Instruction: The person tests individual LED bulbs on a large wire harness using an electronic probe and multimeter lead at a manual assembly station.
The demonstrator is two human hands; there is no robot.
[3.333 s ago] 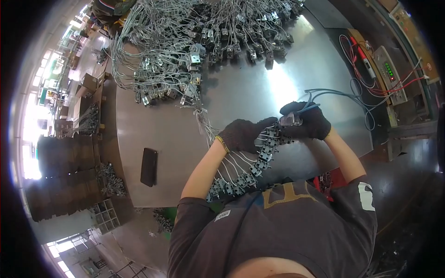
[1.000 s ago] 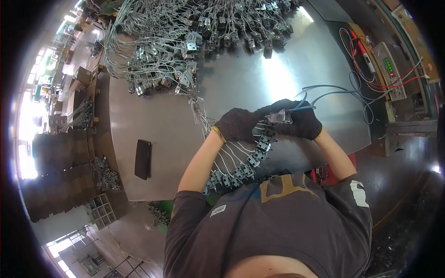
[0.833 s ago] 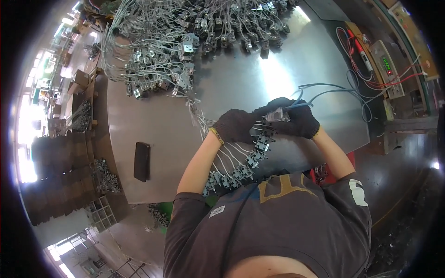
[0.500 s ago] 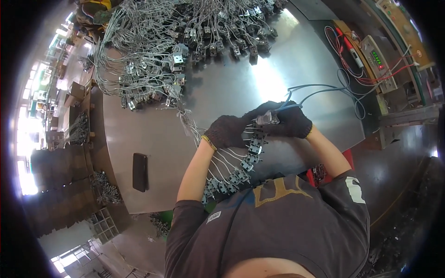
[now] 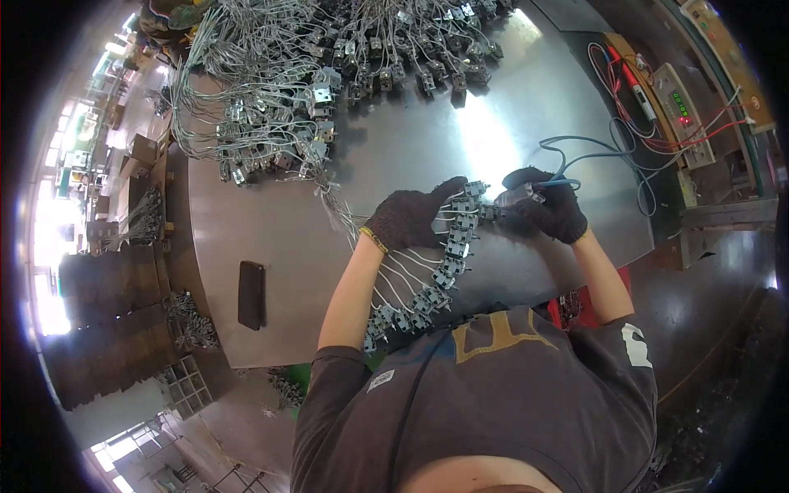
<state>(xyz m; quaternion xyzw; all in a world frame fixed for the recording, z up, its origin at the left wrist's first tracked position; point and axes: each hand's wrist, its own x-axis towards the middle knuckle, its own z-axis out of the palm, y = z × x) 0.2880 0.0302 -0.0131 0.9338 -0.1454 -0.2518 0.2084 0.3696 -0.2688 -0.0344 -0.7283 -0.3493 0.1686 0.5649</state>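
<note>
The left hand (image 5: pixel 408 220) in a dark glove lies on a row of small grey switches (image 5: pixel 450 255) with thin wires. Its fingers are mostly flat and press the row down on the bench (image 5: pixel 271 222); I cannot tell if they grip. The right hand (image 5: pixel 549 205) is closed around a small probe (image 5: pixel 519 195) with a blue cord (image 5: pixel 592 160). The probe tip meets the far end of the row, between both hands.

Since a few seconds ago the hands have stayed at the same spot on the row, so the same far switches are being touched one by one. The view has shifted a little.

A big pile of wired switches (image 5: pixel 329 74) lies at the far left. A dark phone (image 5: pixel 251 294) lies near left. A meter (image 5: pixel 680 103) with red leads sits far right.
</note>
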